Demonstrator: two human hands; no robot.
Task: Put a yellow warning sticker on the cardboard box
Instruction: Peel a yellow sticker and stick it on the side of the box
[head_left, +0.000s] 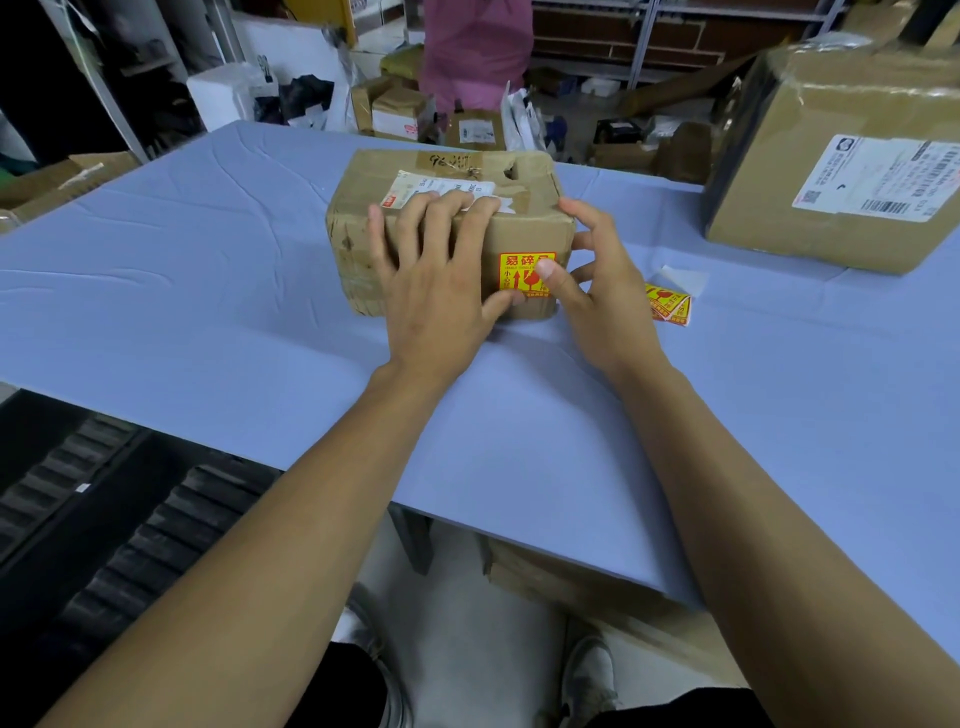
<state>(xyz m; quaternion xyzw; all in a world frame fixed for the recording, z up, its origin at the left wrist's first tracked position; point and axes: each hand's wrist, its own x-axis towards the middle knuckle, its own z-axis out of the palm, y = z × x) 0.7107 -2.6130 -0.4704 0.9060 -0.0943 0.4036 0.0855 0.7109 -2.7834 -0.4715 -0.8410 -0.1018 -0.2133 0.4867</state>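
A worn cardboard box (358, 228) with a white shipping label on top sits in the middle of the blue table (208, 312). A yellow warning sticker (519, 270) with red print lies on the box's near side face. My left hand (436, 280) lies flat over the box's top edge and front, fingers spread, thumb at the sticker's lower left. My right hand (597, 291) holds the box's right corner, its thumb pressing on the sticker's right part.
Spare yellow stickers (670, 304) and a white backing scrap (685, 278) lie on the table right of the box. A large cardboard box (831, 156) with a label stands at the far right. Parcels and a person in pink are beyond the table.
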